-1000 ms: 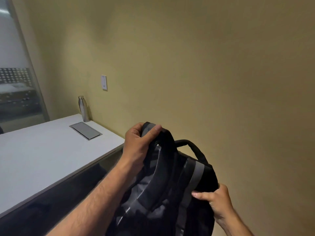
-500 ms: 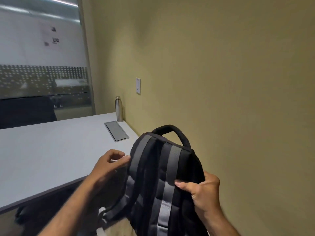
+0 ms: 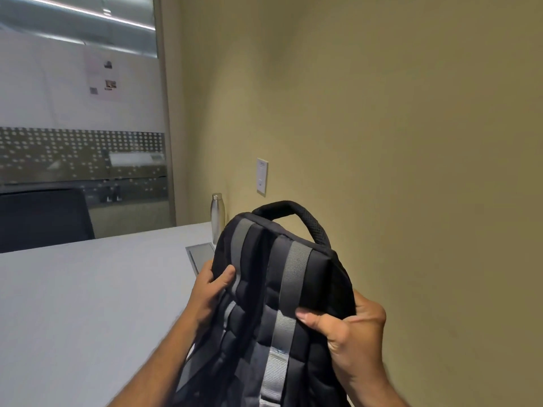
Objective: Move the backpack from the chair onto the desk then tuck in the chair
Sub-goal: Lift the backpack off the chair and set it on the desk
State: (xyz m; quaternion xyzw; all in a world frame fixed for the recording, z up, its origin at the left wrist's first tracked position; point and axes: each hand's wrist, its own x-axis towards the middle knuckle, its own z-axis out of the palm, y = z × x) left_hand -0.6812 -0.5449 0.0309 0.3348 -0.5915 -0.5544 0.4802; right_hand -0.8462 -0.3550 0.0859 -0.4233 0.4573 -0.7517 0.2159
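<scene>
A yellow wall point(image 3: 411, 127) and a frosted glass partition point(image 3: 79, 148) frame the white desk point(image 3: 88, 304), more of which shows than a moment earlier as the view has swung left. A black backpack point(image 3: 258, 318) with grey straps is held upright, its back panel facing the camera, above the desk's near right corner; whether its base rests on anything is out of view. It now stands higher and nearer the desk than half a second ago. The right hand point(image 3: 349, 339) is clamped on the pack's right edge, and the left hand point(image 3: 210, 292), which had been loose beside the pack, now grips its left shoulder strap. A dark chair back point(image 3: 44, 218), a steel bottle point(image 3: 218, 218) and a wall plate point(image 3: 262, 176) sit behind.
</scene>
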